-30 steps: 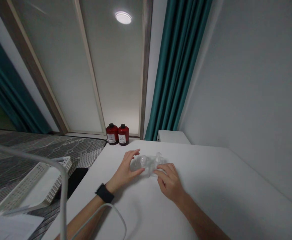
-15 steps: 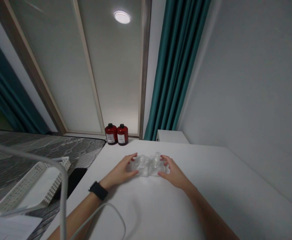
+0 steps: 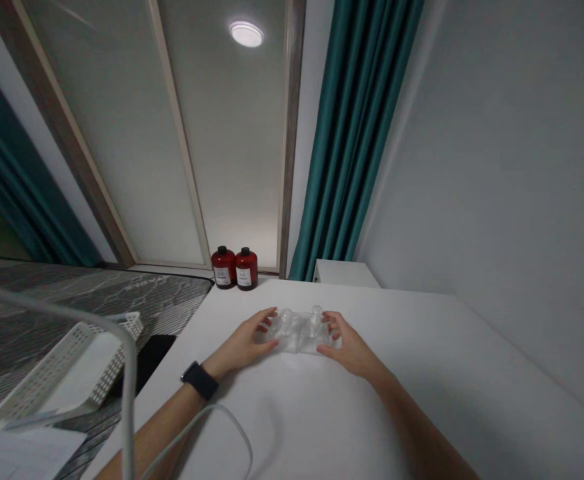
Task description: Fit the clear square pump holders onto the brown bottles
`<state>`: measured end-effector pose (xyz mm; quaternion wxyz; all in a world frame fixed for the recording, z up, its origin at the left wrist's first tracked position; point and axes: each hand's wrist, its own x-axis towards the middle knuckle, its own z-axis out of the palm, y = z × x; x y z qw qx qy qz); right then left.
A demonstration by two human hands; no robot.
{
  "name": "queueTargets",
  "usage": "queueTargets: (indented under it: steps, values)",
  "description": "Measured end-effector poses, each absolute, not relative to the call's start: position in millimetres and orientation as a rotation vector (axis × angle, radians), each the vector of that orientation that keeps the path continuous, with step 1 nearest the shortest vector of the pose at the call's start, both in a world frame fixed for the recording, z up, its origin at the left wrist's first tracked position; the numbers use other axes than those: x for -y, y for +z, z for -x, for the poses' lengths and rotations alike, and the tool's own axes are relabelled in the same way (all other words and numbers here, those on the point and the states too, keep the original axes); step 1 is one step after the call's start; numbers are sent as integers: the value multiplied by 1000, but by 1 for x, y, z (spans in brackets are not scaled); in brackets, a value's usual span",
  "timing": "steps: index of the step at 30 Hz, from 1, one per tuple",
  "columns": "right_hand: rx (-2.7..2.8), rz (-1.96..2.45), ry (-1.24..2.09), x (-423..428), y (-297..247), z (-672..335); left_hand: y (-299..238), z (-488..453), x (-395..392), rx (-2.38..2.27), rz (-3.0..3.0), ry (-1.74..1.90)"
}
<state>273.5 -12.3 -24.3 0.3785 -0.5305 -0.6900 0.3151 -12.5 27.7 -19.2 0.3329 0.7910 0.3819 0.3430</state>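
White surface (image 3: 422,413) in a curtained room: the fingers (image 3: 266,327) of the left hand (image 3: 239,350) and right hand (image 3: 352,351) curve, spread, against opposite ends of a clear moulded plastic tray (image 3: 297,331), seemingly without a firm grip. Slick and thin, it could skid or flex under uneven pressure. Beyond stand two dark-red, black-capped bottles (image 3: 234,268).
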Motion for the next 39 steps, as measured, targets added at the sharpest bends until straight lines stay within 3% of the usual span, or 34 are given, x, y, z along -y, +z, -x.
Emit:
queueTargets:
  steps: [39]
  values:
    - [1632, 1292, 862, -3, -26, -249, 1, 18, -30, -1068, -1829, 1033]
